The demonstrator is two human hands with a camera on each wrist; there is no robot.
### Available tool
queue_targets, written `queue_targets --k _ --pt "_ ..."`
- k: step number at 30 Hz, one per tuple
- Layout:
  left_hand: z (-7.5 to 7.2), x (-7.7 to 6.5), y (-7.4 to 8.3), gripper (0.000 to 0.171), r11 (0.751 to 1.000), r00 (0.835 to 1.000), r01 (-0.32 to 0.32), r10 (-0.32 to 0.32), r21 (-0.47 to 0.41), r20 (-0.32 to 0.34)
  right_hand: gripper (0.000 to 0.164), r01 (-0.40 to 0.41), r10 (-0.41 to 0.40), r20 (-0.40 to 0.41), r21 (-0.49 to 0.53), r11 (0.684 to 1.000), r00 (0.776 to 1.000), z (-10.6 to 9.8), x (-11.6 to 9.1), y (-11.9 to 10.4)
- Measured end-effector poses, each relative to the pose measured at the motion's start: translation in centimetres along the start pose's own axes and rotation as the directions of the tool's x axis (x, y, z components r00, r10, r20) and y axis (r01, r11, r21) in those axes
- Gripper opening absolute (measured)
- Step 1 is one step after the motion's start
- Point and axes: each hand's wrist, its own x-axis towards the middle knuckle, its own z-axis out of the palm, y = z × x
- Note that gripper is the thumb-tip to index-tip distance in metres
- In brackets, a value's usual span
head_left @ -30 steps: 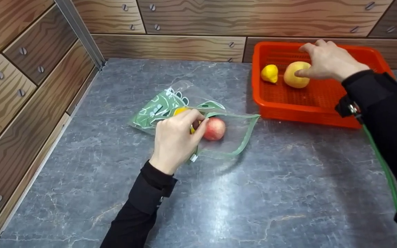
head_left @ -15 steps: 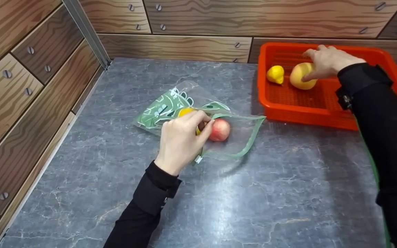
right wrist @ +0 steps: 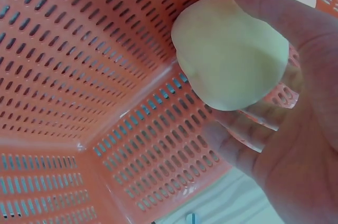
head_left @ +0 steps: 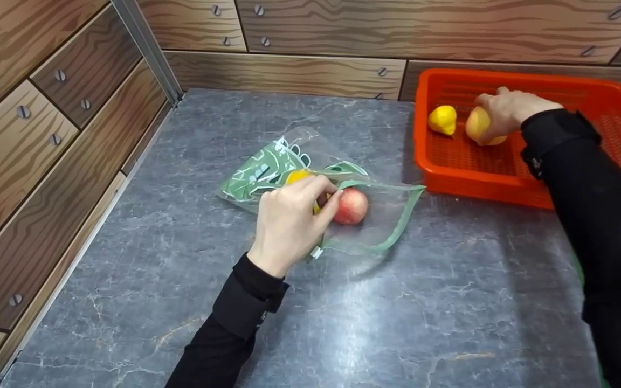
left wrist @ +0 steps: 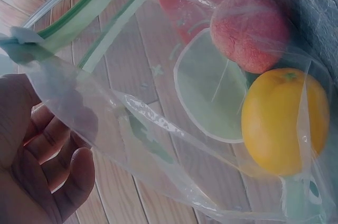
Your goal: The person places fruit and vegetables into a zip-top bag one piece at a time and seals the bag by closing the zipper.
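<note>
With thumb and fingertips my left hand (head_left: 294,215) pinches the upper edge of a clear zip bag (head_left: 259,170) with green print and a green-trimmed mouth. Within the bag lie a reddish peach-like fruit (head_left: 351,206) and an orange-yellow round fruit (left wrist: 285,121), partly behind the hand in the head view. My right hand (head_left: 511,111) reaches into the red basket (head_left: 483,186) and grips a large pale yellow round fruit (head_left: 476,125), thumb on one side and fingers on the other. Left of it sits a small yellow pear-shaped fruit (head_left: 443,119).
A white zip slider (head_left: 317,252) hangs at the bag's near edge. The bag's mouth points right, its corner close to the basket's front left corner. Wood-patterned panels (head_left: 316,75) bound the grey marbled table (head_left: 423,312) at the back and left.
My right hand has lowered into the basket and closed round the large pale yellow fruit. My left hand keeps its pinch on the bag. The whole head view has shifted slightly.
</note>
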Motion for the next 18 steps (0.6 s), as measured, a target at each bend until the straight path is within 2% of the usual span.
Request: queue_targets --k 8,13,18 --pt "0.0 0.1 0.0 0.010 1.000 1.000 0.001 -0.001 0.008 0.003 0.099 0.006 -0.006 0.000 0.023 1.000 1.000 1.0 0.4 0.0" --pt "0.0 0.0 -0.1 0.010 1.000 1.000 0.004 -0.004 0.007 0.001 0.089 0.024 -0.025 -0.026 -0.023 0.999 0.999 1.0 0.6 0.0" --pt "0.1 0.0 -0.1 0.011 1.000 1.000 0.007 -0.007 0.007 0.004 0.086 0.009 -0.013 -0.068 -0.056 0.998 0.998 0.4 -0.3 0.4"
